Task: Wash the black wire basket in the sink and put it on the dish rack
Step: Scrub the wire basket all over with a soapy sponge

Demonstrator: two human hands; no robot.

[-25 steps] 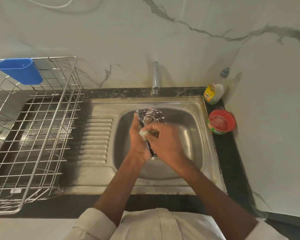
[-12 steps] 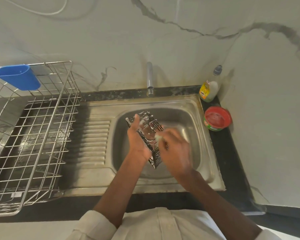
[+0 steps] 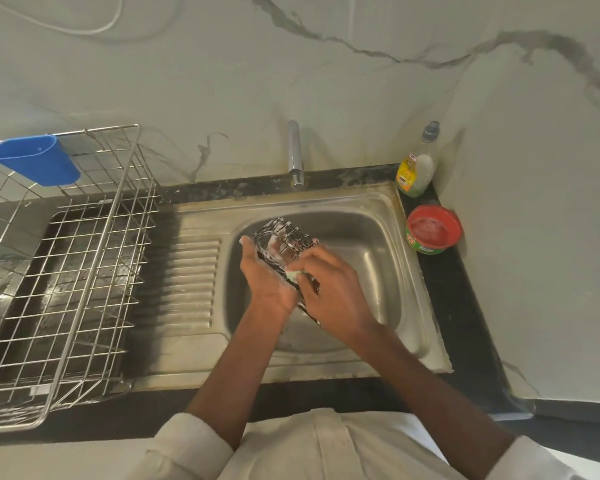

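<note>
The dish rack (image 3: 66, 271) stands at the left of the surface (image 3: 465, 306), well apart from the sink (image 3: 378, 271). The black wire basket (image 3: 284, 239), soapy, is held over the sink basin. It is grasped from the left by the left hand (image 3: 267, 278). A pale scrubber (image 3: 292, 276) is pinched against its wires by the right hand (image 3: 329, 292).

Risk: a slip of the lathered basket into the basin is judged possible. Suds may remain if rinsing is skipped; no water is seen at the tap (image 3: 295, 154).

The basket's near end is hidden by both hands; the scrubber is barely discernible.
</note>
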